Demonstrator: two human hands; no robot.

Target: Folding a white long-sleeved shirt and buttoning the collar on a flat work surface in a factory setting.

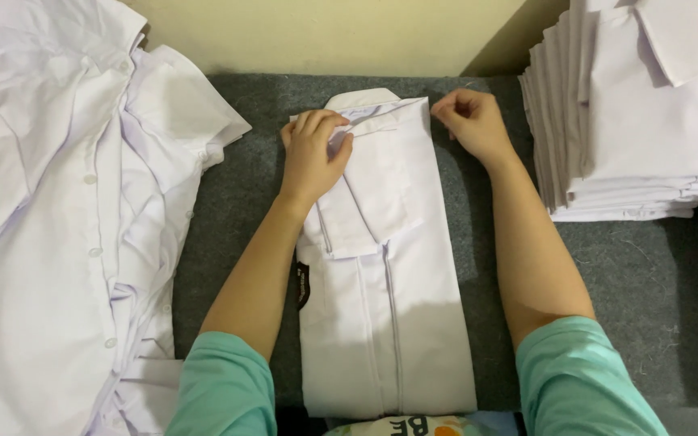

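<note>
**Folding a white shirt on a grey felt surface**

Pressing down near the collar end, the left hand (314, 153) lies on a long, narrow folded white shirt (385, 307) that runs lengthwise down the middle of the grey felt surface (632, 274). Its fingers curl over the upper edge of a folded-back sleeve (365, 210), the grip closed on that fold of cloth. The right hand (472, 121) sits at the shirt's top right corner, just beside the collar (361, 98), fingers bent inward and pinching the cloth's edge. Both forearms reach out from teal sleeves (583, 379) at the bottom of the view.

A small black tag (302, 282) pokes out from the shirt's left edge, beneath the left forearm. To the left, a loose heap of unfolded white shirts (58, 242) with buttons showing spills over the surface's edge. To the right, well apart from the hands, stands 1 neat stack of folded white shirts (640, 121). A pale wall (325, 32) rises behind the surface.
</note>
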